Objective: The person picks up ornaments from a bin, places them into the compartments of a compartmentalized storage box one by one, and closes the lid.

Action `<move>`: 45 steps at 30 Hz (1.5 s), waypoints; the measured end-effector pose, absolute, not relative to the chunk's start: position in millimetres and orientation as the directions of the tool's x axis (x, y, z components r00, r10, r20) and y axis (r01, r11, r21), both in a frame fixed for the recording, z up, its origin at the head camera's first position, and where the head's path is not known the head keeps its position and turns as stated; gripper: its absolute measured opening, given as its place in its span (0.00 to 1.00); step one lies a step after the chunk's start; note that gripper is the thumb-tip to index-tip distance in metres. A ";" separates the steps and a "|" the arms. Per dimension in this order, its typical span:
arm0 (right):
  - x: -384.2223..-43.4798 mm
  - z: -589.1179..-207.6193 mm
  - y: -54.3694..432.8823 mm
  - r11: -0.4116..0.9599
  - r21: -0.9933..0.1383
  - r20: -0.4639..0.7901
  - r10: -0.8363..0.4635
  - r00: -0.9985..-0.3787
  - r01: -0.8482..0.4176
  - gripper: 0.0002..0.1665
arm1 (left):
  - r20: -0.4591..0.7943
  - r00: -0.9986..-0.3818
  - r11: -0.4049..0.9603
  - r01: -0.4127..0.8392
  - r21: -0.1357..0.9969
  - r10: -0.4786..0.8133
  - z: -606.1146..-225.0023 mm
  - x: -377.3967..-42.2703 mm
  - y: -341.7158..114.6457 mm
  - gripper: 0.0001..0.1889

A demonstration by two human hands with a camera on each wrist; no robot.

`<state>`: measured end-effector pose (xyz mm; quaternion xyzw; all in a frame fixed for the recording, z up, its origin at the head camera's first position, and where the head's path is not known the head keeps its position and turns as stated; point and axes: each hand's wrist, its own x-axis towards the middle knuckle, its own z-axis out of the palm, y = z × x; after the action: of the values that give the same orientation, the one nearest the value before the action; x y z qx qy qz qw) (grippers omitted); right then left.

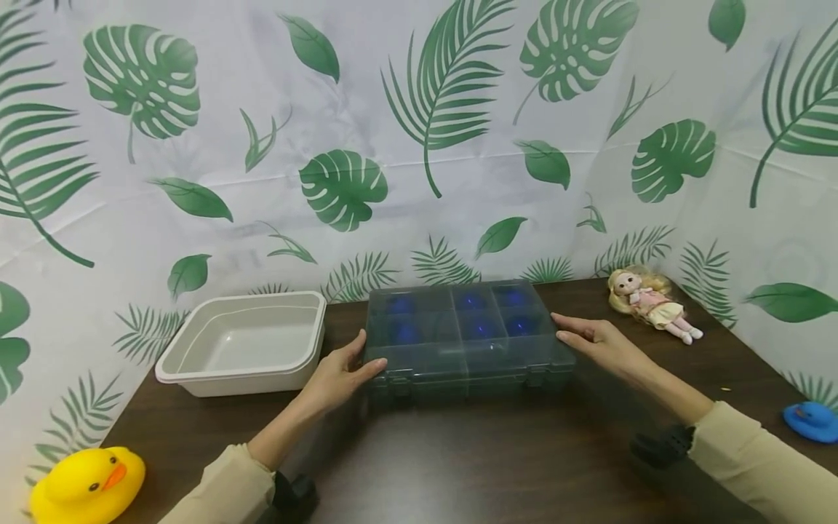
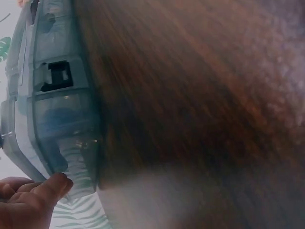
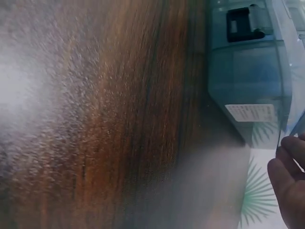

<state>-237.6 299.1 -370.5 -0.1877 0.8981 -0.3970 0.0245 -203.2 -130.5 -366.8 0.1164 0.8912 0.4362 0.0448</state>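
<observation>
A clear, dark-tinted plastic compartment box (image 1: 468,355) with its lid down stands near the middle of the table. Several blue round things (image 1: 481,327) show through the lid. At the box's left front corner, my left hand (image 1: 337,375) grips it, thumb on the front and fingers along the side. My right hand (image 1: 605,346) is at the right edge, fingertips against or very close to the box. In the left wrist view, the left fingers (image 2: 52,188) meet the box corner below a black latch (image 2: 58,75). A white label (image 3: 250,112) shows near the right hand.
A white plastic basin (image 1: 245,342) stands left of the box. A blond doll (image 1: 648,298) lies at the back right. A yellow rubber duck (image 1: 88,484) sits at the front left, a blue duck (image 1: 812,421) at the right edge. Leaf-printed cloth (image 1: 452,145) hangs behind the table.
</observation>
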 end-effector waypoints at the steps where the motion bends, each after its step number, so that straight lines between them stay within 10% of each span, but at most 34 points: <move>1: -239.7 -371.1 297.7 0.613 -0.722 0.108 -0.360 -0.927 -0.322 0.31 | 0.022 -0.971 0.593 0.163 0.788 0.238 -367.9 -204.6 -130.4 0.41; 27: -241.4 -374.6 269.6 0.752 -0.494 0.437 -0.219 -0.872 -0.436 0.22 | 0.110 -0.990 0.660 0.143 0.737 0.091 -389.2 -221.3 -114.3 0.45; 31: -227.5 -367.2 239.1 0.573 -0.641 0.571 -0.089 -0.816 -0.511 0.15 | 0.121 -0.989 0.661 0.147 0.735 0.086 -387.9 -221.1 -114.4 0.45; 34: -209.5 -362.0 198.2 0.202 -0.858 0.464 -0.088 -0.882 -0.472 0.16 | 0.122 -0.989 0.659 0.144 0.738 0.079 -385.9 -221.4 -115.2 0.45; 37: -188.1 -365.9 153.4 -0.135 -0.981 0.161 -0.192 -0.968 -0.136 0.20 | 0.125 -0.989 0.657 0.144 0.740 0.076 -385.4 -221.8 -116.1 0.44; 41: -164.3 -383.4 105.6 -0.278 -0.919 -0.186 -0.314 -0.931 0.278 0.25 | 0.124 -0.989 0.658 0.143 0.739 0.076 -387.5 -221.4 -115.5 0.44; 45: -154.7 -399.7 77.4 -0.340 -0.861 -0.266 -0.332 -0.905 0.378 0.27 | 0.111 -0.991 0.650 0.134 0.748 0.076 -388.0 -220.6 -113.1 0.44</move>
<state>-154.7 77.4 -399.7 0.0217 0.5322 -0.8181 0.2169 -220.6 -113.1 -388.0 0.0578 0.9075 0.4145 -0.0347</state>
